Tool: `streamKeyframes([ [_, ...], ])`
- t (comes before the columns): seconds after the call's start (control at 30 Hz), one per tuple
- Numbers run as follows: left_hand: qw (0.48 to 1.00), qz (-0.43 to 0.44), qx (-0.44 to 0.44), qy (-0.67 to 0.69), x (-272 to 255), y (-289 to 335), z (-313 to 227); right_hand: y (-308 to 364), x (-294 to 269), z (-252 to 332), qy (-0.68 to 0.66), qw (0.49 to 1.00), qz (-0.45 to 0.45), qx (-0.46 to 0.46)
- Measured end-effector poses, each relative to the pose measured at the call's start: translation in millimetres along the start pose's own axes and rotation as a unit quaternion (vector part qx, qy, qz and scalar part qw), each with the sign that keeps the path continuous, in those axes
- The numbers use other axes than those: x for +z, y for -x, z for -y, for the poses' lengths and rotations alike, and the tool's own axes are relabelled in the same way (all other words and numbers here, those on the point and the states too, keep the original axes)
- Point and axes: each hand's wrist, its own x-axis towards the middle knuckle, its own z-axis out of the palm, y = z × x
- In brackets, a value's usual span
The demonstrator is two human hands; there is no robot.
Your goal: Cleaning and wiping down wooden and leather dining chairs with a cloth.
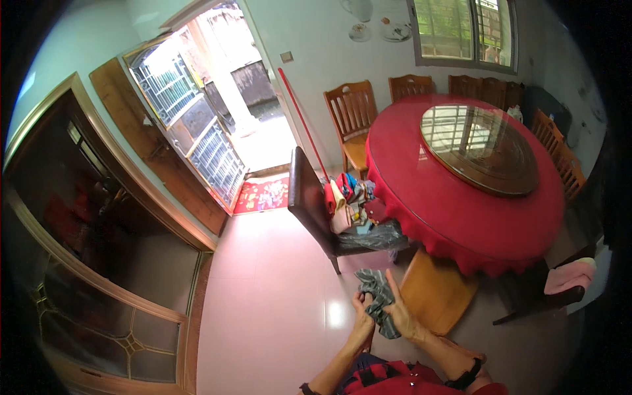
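Observation:
A crumpled grey-green striped cloth (376,288), perhaps a small garment, is held up between my hands in front of my body. My left hand (362,313) is closed on its left edge, with fingers curled. At the right side of the cloth, my right hand (401,315) grips it with the index finger stretched upward. Part of the cloth hangs down between the two wrists. Just beyond, a dark chair (309,197) carries a pile of folded and loose clothes (345,201) in several colours.
A round table (421,191) with a red cloth and a glass turntable (487,151) stands right. A wooden chair seat (438,293) is close beside my right arm. A pink towel (569,276) lies on another chair. An open door (187,118) and red mat (262,193) lie ahead left.

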Motion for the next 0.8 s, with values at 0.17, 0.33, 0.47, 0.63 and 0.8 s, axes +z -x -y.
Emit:
streamKeyframes([
  [0.17,0.992,-0.001,-0.011,0.122,-33,25,-6,4,28,23,0.316,0.941,0.109,-0.048],
  [0.33,0.991,-0.036,0.024,0.124,-68,20,4,-4,31,-1,0.272,0.944,0.154,-0.107],
  [0.47,0.987,-0.043,0.044,0.149,-78,5,5,4,14,-9,0.343,0.933,0.067,-0.088],
  [0.63,0.983,0.040,-0.157,0.085,-47,-11,37,28,-17,-59,0.263,0.962,0.009,0.075],
  [0.8,0.989,-0.018,-0.144,0.020,-28,-33,74,40,-24,-38,0.224,0.965,0.041,0.133],
])
